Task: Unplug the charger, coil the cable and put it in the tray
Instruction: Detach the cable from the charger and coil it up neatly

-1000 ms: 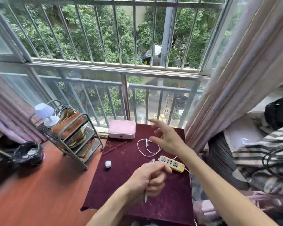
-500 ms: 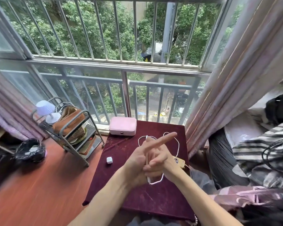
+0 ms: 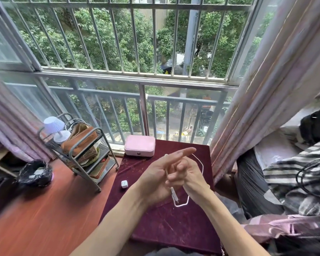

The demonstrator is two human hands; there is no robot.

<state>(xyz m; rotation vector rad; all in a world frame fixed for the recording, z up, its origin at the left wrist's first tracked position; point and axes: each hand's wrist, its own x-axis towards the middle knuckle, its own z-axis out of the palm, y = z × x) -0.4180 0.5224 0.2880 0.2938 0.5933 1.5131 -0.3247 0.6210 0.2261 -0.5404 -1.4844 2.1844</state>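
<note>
Holding the cable (image 3: 202,164) up over the table (image 3: 164,224), both hands meet right in the middle of the view. The left hand (image 3: 155,180) has its index finger (image 3: 185,151) stretched straight out, pointing away and to the right, while its other fingers curl in, and the white line runs down across them. The right hand (image 3: 192,178) shows its back, fingers bent and tucked in against the left hand's fingers, closed on the cable where the two meet; the exact pinch is hidden.

From behind the right hand's fingers a white loop swings out to the right, drops past the wrist and hooks back underneath. Just below the left fingers the connector (image 3: 174,194) hangs down, its tip inside that lower bend.

Left of the left hand's fingers, well apart, the small white charger cube (image 3: 124,183) sits alone on the dark red cloth. Beyond the fingertips, at the far edge by the railing, a pink case (image 3: 139,148) lies closed. Farther left of the fingers, off the table, stands a metal rack (image 3: 81,154) with a small lamp (image 3: 54,124) on top.
</note>
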